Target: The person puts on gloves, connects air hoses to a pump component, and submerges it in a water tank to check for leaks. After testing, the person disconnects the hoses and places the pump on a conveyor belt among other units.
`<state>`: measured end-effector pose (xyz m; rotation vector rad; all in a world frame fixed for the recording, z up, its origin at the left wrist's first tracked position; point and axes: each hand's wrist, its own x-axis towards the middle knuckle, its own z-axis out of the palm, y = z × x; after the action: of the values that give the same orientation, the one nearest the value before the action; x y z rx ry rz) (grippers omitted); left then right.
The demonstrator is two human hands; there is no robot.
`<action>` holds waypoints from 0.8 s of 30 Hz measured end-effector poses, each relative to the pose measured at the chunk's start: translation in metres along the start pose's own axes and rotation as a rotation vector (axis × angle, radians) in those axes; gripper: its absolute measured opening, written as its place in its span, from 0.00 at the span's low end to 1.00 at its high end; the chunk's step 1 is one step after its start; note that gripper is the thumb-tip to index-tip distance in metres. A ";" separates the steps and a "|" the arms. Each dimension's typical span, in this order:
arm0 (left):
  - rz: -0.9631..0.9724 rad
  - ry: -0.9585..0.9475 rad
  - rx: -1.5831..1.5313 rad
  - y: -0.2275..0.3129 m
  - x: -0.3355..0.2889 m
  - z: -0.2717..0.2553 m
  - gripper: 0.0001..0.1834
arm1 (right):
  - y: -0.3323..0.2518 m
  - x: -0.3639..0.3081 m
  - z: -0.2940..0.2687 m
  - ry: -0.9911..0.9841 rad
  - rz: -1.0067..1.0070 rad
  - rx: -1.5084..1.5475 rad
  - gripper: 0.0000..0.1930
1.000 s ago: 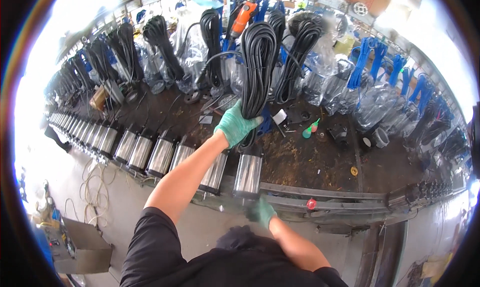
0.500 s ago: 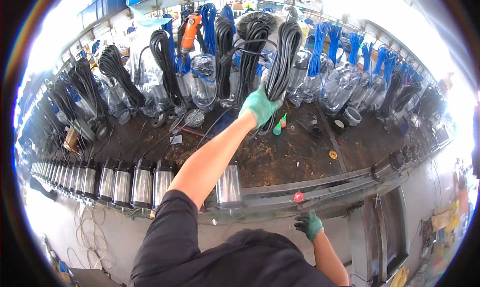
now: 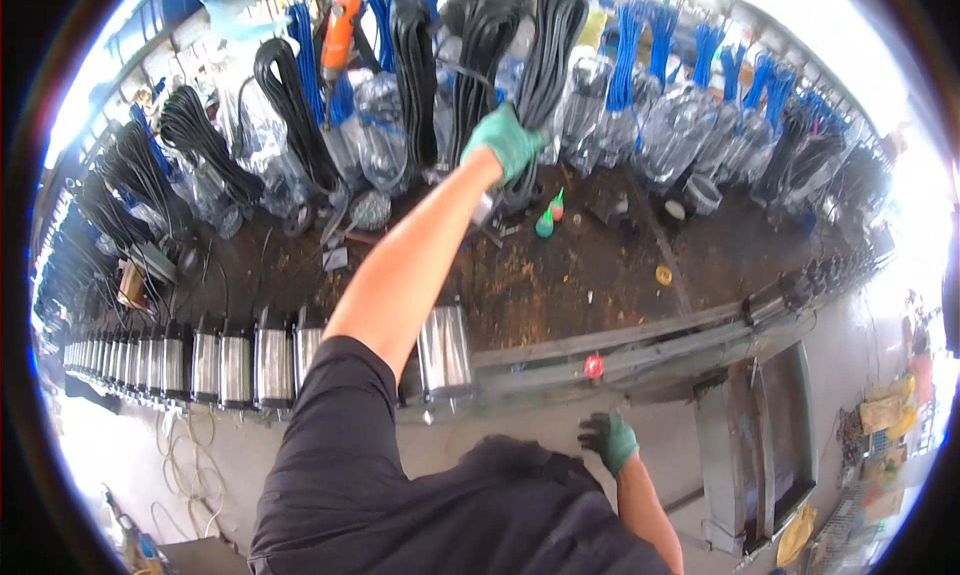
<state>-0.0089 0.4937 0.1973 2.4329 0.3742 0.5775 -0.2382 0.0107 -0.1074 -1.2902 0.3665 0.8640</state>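
In a green glove, my left hand [image 3: 505, 141] reaches far over the bench, closed around the lower end of a coiled bundle of black cable [image 3: 552, 45]. Another black cable coil [image 3: 482, 70] hangs right beside it on the left. My right hand [image 3: 610, 441], gloved in green with dark fingers, hovers low in front of the bench edge, fingers apart and holding nothing. Just right of the left hand's bundle, small green-capped bottles [image 3: 545, 223] stand on the bench.
Silver motor cylinders [image 3: 272, 365] line the bench's front left edge. An orange power tool [image 3: 340, 35] hangs above. Blue cable coils [image 3: 625, 60] and plastic-wrapped parts [image 3: 670, 145] fill the back. A red knob [image 3: 594, 366] sits on the front rail; a metal frame [image 3: 757, 445] stands below.
The view has shifted, so the bench and coils sit higher in the picture. My left hand stays at the black cable bundle. My right hand remains below the bench edge, its fingers a little differently spread.
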 end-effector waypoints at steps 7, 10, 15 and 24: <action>-0.080 -0.210 0.407 -0.036 -0.042 -0.020 0.21 | -0.044 0.014 0.106 -0.100 0.043 -0.253 0.23; 0.136 -0.218 0.041 -0.089 -0.138 -0.020 0.40 | -0.029 0.044 0.135 -0.206 0.011 -0.505 0.25; -0.206 0.003 -0.068 -0.191 -0.337 0.009 0.35 | -0.027 0.049 0.216 -0.336 -0.682 -1.423 0.32; -0.541 -0.248 -0.245 -0.198 -0.417 0.065 0.40 | -0.031 0.060 0.255 -0.437 -0.491 -1.618 0.22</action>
<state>-0.3631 0.4526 -0.1027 2.0155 0.7706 0.0776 -0.2330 0.2692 -0.0567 -2.3777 -1.2283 0.9355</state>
